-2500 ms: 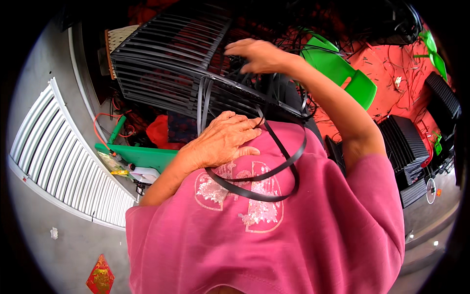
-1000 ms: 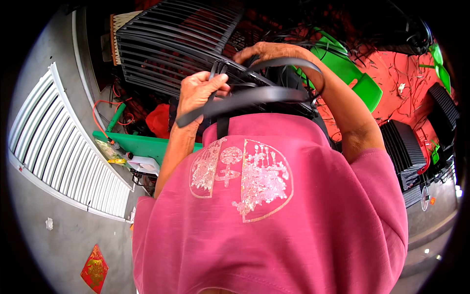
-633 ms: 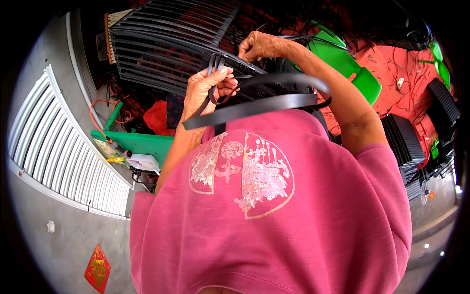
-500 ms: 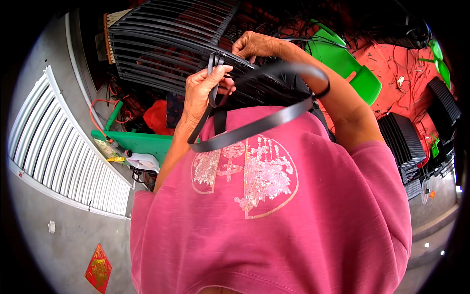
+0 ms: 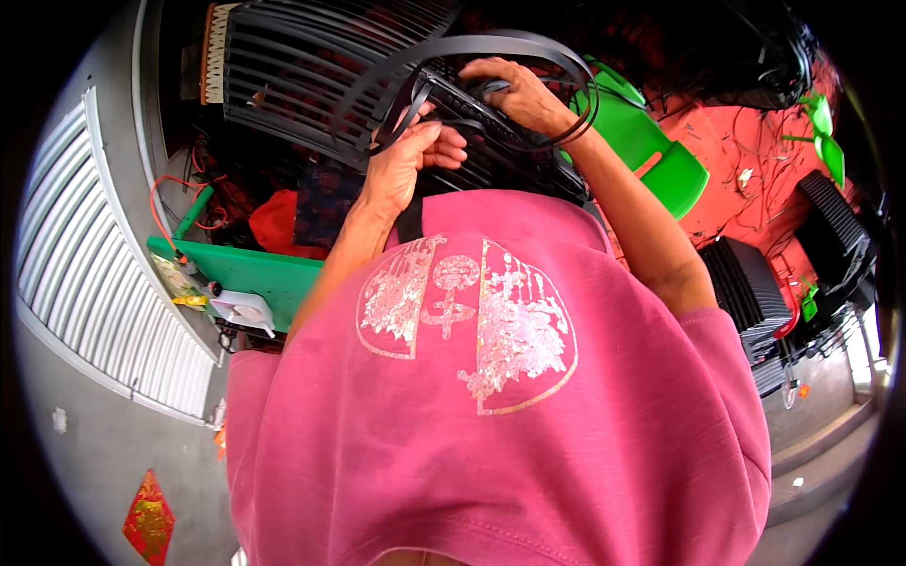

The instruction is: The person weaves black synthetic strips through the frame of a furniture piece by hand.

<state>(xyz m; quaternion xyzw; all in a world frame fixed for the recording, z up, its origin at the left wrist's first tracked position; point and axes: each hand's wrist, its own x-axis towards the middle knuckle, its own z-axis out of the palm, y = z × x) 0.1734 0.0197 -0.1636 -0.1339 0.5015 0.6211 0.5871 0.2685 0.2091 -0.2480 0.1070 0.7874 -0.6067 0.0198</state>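
Note:
A long flat black plastic strip (image 5: 491, 43) curves in a wide loop above both hands and passes by my right wrist. My left hand (image 5: 408, 162) pinches part of this strip between thumb and forefinger, its other fingers loosely bent. My right hand (image 5: 528, 100) curls its fingers on a short, dark grey piece of strip at the frame's edge; the fingertips are partly hidden. Both hands work over a black slatted frame (image 5: 321, 85), with strips running across it in rows. Its near part lies against my front.
A green chair (image 5: 651, 141) stands to the right on a red floor (image 5: 727, 123) strewn with black strip scraps. Stacked black slatted panels (image 5: 746, 283) are further right. To my left are a green bench (image 5: 255, 283) with a white holder (image 5: 243, 309) and an orange cord.
The strip's loop has swung up from in front of my chest to above my hands. My right hand has shifted right and slightly down, and my left fingers have loosened somewhat.

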